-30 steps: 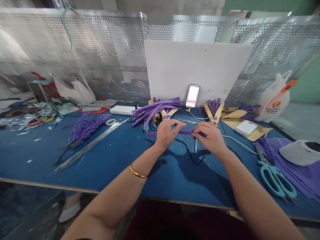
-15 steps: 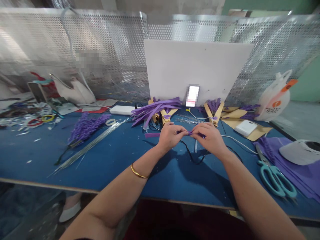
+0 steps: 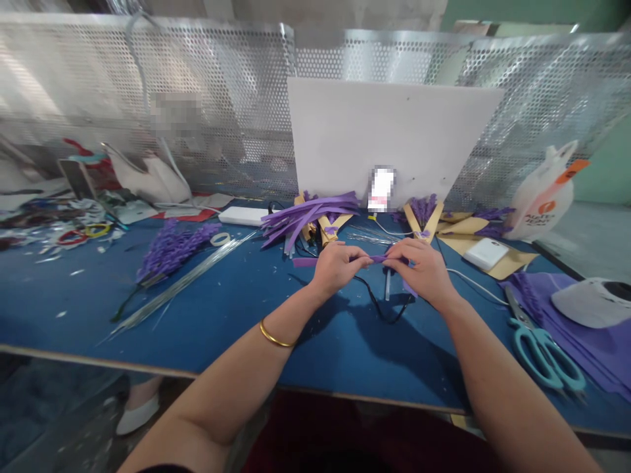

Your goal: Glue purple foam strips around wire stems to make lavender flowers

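At centre, left hand (image 3: 338, 269) and right hand (image 3: 419, 268) are pinching a purple strip (image 3: 378, 259). It is looking light, floppy, probably favouring close-set grips.

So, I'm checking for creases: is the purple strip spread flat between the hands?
Apparently not: between left hand and right hand, the purple strip looks narrower than at its left end. Folded or twisted, I cannot tell.

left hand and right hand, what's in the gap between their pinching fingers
A short stretch of the purple strip spans it, pinched by the left hand and the right hand, as the head view shows.
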